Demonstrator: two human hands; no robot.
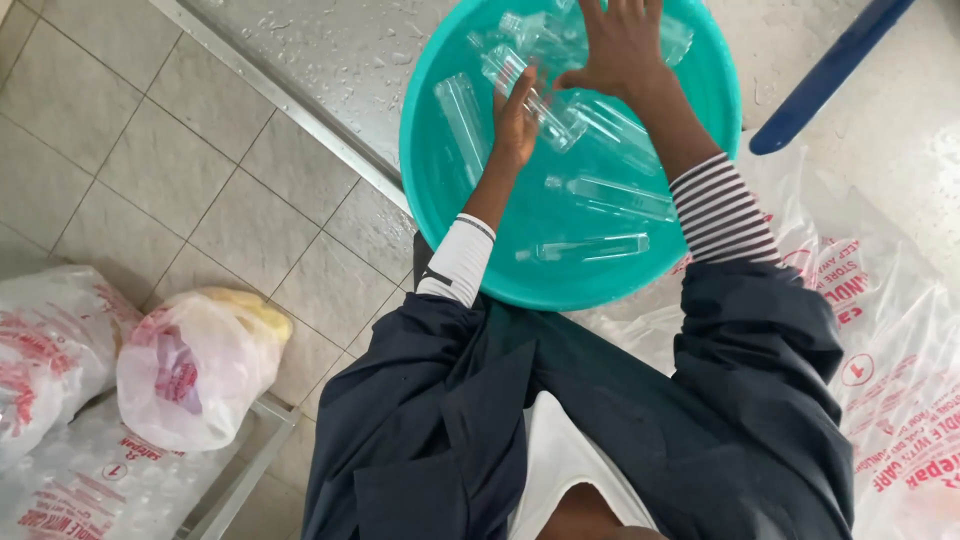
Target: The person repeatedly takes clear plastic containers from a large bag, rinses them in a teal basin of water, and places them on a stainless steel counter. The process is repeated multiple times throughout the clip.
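In teal basin (440, 190) on wet steel table (330, 60): both hands among clear plastic bottles lying in water. Left hand (515, 120) curled around bottle (525, 90) near basin middle, fingers wrapped on it. Right hand (620, 45) spread flat, fingers splayed, pressing on bottles at far side; whether it grips one, cannot tell. More bottles (610, 195) loose near front rim. Printed plastic sheet (880, 340) beside basin at right. White bag (190, 370) below left, over tiled floor (150, 170).
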